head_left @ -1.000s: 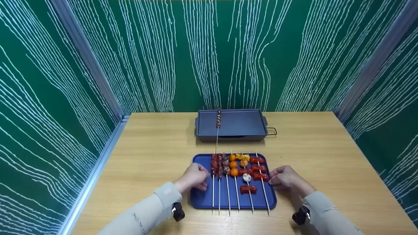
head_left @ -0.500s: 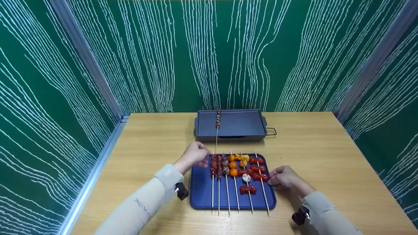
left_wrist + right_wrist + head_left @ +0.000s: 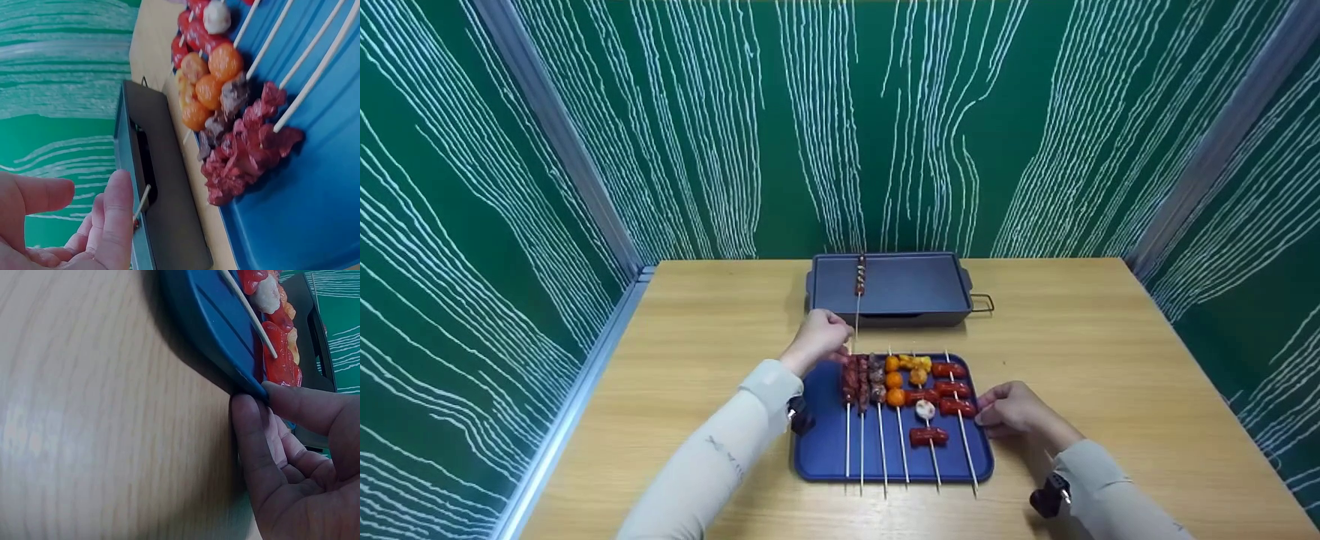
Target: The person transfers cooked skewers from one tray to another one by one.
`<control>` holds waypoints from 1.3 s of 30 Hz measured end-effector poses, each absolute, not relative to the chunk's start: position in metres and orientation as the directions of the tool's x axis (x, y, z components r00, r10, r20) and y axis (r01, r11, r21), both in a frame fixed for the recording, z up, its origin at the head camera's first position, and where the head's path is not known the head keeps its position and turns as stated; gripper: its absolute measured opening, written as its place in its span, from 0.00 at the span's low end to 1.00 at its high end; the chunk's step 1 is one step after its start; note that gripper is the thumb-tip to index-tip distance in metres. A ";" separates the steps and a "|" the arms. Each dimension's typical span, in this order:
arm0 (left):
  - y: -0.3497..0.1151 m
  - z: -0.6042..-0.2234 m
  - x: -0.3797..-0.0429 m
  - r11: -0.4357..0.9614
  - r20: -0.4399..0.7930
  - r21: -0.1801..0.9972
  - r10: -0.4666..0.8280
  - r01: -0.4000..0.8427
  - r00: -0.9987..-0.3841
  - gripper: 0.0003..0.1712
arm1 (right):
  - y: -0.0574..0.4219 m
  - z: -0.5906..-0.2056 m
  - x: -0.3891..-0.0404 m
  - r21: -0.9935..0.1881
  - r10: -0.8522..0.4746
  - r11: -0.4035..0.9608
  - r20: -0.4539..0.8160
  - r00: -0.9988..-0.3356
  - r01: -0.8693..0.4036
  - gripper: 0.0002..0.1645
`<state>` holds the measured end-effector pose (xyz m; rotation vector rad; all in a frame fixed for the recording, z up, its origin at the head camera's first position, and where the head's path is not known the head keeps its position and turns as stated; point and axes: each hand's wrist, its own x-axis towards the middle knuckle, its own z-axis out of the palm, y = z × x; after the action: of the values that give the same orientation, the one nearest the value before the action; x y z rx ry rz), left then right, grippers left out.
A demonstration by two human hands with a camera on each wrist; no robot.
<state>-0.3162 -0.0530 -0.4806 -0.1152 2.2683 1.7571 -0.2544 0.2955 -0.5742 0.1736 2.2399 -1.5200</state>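
My right hand (image 3: 1016, 409) pinches the right rim of a blue tray (image 3: 821, 450); the right wrist view shows thumb above and fingers beneath the rim. Several skewers lie side by side on it: dark red meat at the left, then orange balls (image 3: 895, 379), and red sausage pieces (image 3: 957, 389) at the right. Over the tray's back left corner, my left hand (image 3: 819, 337) reaches beside the stick of a skewer (image 3: 860, 276) lying on the grill pan (image 3: 922, 281). The left wrist view shows its thumb and fingers apart, with the stick's end (image 3: 144, 198) beyond the fingertips.
The dark grill pan, with a wire handle (image 3: 982, 303) at its right, stands behind the tray on the wooden table (image 3: 720, 322). Green panels (image 3: 1020, 135) with white lines rise at the back and sides. Several stick ends overhang the tray's front edge.
My left hand has moved from the tray's left side, away from me and slightly right, to the stick of the skewer on the grill pan. The right hand keeps its place.
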 end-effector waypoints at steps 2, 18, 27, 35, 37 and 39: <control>-0.052 -0.483 -0.322 0.282 -0.257 0.933 0.091 -0.222 -0.962 0.03 | 0.295 -0.574 -0.254 -0.858 -0.131 0.389 -0.412 -0.902 0.336 0.10; -0.046 -0.502 -0.348 0.295 -0.345 0.906 0.106 -0.302 -0.933 0.09 | 0.295 -0.573 -0.253 -0.857 -0.137 0.391 -0.415 -0.900 0.336 0.09; -0.044 -0.511 -0.359 0.205 -0.410 0.904 0.171 -0.375 -0.896 0.06 | 0.295 -0.577 -0.256 -0.851 -0.112 0.393 -0.421 -0.900 0.349 0.11; -0.039 -0.516 -0.364 0.136 -0.426 0.903 0.182 -0.407 -0.886 0.12 | 0.295 -0.577 -0.257 -0.845 -0.112 0.412 -0.417 -0.902 0.340 0.11; -0.038 -0.516 -0.365 0.123 -0.425 0.905 0.177 -0.408 -0.888 0.17 | 0.295 -0.577 -0.257 -0.844 -0.109 0.413 -0.420 -0.901 0.343 0.11; -0.037 -0.517 -0.366 0.109 -0.425 0.905 0.165 -0.411 -0.890 0.20 | 0.294 -0.576 -0.256 -0.843 -0.107 0.412 -0.421 -0.901 0.345 0.11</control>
<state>-0.3665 -0.0365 -0.5172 -0.2391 1.9718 1.8320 -0.2557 0.2944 -0.5761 0.2036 2.2613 -1.4938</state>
